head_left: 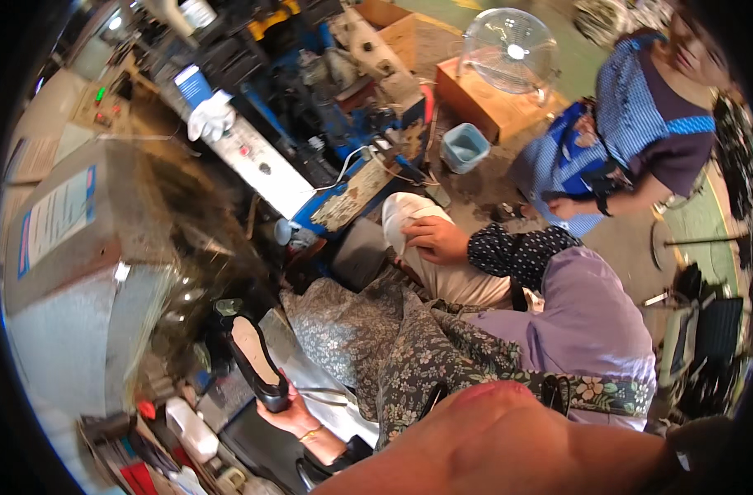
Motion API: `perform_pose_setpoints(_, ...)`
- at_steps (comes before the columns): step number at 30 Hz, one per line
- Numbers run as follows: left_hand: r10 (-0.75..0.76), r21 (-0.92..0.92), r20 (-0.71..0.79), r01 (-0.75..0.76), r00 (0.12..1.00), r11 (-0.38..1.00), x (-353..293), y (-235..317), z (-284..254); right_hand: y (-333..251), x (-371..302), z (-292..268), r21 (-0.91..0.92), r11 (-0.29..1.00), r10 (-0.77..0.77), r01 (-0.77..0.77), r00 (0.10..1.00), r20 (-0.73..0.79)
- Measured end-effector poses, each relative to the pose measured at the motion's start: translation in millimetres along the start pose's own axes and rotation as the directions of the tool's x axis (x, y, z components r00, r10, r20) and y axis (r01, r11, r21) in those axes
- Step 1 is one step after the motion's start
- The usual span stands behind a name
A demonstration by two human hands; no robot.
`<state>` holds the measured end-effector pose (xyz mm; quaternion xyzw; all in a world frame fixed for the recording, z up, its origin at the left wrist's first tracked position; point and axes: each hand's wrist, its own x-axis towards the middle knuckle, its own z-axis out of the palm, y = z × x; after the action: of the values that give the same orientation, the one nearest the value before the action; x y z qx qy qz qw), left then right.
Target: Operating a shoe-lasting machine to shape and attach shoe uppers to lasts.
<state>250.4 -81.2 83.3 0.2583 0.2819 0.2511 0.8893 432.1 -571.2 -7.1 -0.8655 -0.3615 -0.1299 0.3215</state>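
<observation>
My left hand (290, 415) is wrapped round the heel of a black flat shoe (256, 356). The shoe's pale insole faces up and its toe points away from me, toward the machine at the left. Part of my palm and some fingers are hidden behind the heel. My right hand (436, 240) lies on my knee, on the light beige trousers (467, 285), with its fingers extended and nothing held in it. A flowered apron (376, 338) covers my lap between the two hands.
A large grey metal machine (59, 322) stands close at the left. Below it, a box (116, 462) holds a white bottle (191, 429) and odds and ends. Ahead are a blue-framed machine (343, 206), a pale blue bucket (465, 148) and a fan (510, 51). A co-worker (640, 124) stands at the right.
</observation>
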Motion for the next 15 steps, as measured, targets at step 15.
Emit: perform_pose_setpoints(15,0.232,0.661,0.289,-0.368,0.929,0.654,190.4,45.7,48.2,-28.8,12.4,10.0,-0.061,0.997,0.052,-0.048,0.996,0.073)
